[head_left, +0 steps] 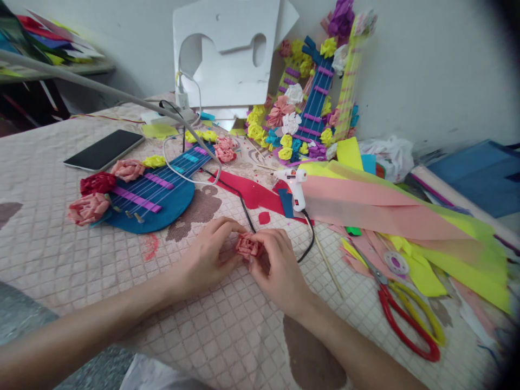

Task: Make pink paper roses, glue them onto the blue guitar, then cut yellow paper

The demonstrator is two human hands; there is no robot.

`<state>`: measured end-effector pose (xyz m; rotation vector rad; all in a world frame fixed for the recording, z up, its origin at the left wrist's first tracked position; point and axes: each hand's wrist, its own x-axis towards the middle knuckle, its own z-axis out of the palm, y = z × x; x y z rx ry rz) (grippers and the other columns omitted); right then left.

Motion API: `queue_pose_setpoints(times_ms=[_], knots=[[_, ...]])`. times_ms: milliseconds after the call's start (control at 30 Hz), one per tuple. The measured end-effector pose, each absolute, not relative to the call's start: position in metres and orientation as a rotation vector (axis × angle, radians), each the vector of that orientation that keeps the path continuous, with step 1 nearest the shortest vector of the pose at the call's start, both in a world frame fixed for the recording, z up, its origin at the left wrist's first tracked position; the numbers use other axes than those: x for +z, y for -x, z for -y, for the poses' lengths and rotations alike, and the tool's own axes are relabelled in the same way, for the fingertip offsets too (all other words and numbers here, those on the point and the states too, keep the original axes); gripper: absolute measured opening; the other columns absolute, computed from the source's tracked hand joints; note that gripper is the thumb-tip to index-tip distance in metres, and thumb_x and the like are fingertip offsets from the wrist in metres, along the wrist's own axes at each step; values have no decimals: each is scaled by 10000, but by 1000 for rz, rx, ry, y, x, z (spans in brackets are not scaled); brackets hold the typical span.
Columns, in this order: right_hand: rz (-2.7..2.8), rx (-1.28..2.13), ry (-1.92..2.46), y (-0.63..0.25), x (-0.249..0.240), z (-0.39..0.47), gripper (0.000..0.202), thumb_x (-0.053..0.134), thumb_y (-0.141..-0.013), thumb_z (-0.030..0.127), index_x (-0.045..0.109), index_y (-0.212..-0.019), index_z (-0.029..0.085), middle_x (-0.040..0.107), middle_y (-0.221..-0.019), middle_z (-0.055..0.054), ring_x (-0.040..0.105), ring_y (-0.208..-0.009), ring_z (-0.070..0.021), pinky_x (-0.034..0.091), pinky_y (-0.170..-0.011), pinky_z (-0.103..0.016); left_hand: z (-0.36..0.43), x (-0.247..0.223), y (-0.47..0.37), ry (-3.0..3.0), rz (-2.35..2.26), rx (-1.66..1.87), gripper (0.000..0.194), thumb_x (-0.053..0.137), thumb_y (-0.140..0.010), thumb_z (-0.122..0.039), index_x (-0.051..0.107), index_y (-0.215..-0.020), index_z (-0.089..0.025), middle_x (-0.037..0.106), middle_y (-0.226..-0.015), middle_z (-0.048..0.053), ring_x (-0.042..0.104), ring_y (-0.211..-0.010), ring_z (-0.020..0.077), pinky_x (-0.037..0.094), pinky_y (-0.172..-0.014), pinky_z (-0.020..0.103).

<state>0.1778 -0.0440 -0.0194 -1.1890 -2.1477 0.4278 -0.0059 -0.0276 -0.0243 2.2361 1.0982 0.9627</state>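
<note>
One left hand (211, 252) and one right hand (280, 265) hold one pink paper rose (248, 246) between their fingertips. Beyond the grip to the left lie one phone (105, 150) and one blue guitar (173, 200) bearing two pink flowers (88, 209) and one dark red flower (97, 183) at its near end. Beyond the right hand is one glue gun (297, 192); rightward of the grip, one wooden stick (329, 262), one small reel (400, 265) and one pair of scissors (382, 280). Farthest beyond the grip, at least two upright guitars (316, 103) stand.

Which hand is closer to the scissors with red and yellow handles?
Right: the right hand, at the pink paper rose, is left of the scissors. The left hand is farther left, on the rose's other side.
</note>
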Motion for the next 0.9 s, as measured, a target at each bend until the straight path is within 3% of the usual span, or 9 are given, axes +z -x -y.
queue_pose_setpoints(times_ms=[433, 733, 900], knots=[[2144, 412, 1202, -178, -22, 44, 335, 519, -766, 78, 482, -1071, 212, 580, -1023, -78, 497, -981, -251, 433, -829, -436, 26, -29, 2, -2266, -1042, 897, 516, 585, -720, -77, 452, -1203, -199, 574, -1165, 71, 487, -1125, 233, 418, -968, 425], [2145, 377, 1176, -180, -24, 44, 511, 514, -786, 101, 381, -1262, 230, 553, -1130, -104, 486, -1043, -276, 445, -860, -493, 22, -31, 2, -2271, -1022, 873, 492, 574, -747, -92, 449, -1209, -206, 561, -1169, 90, 475, -1140, 247, 420, -972, 452], [2069, 364, 1107, -184, -17, 46, 485, 515, -820, 147, 371, -1274, 240, 524, -1164, -96, 477, -1096, -255, 422, -938, -491, 22, -26, 1, -2268, -1002, 883, 474, 582, -756, -101, 461, -1200, -214, 571, -1157, 82, 498, -1117, 238, 434, -954, 436]])
